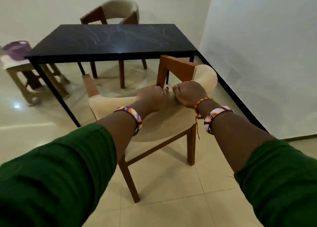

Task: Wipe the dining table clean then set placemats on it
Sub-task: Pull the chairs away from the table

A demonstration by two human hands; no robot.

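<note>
Hands are gripping furniture, not a cloth, as the job of wiping the dining table is only being prepared. The left hand (151,96) and the right hand (188,94) are sitting side by side, nearly touching, each with fingers curled over the padded top edge of the near chair (159,124), which is standing on the tiled floor (171,201) just short of the table and turned slightly off square. Green sleeves and patterned bangles are showing on both forearms.

Beyond the chair, the dark tabletop (109,41) is lying bare, with pale streaks running across its glossy surface; whether those are marbling, smears or reflections cannot be told. A second chair (118,11) is standing at the far side, against the wall. To the left, a low wooden stool (34,79) is carrying a purple container (17,49) and something pale beneath it, blurred at the frame's edge. No cloth and no placemats are appearing anywhere clearly.

By all signs the step in hand is shifting the chair for access to the table. Next, the person is likely needing to release the backrest, find a wiping cloth, perhaps at the stool, and start on the tabletop; placemats are coming only afterwards.
</note>
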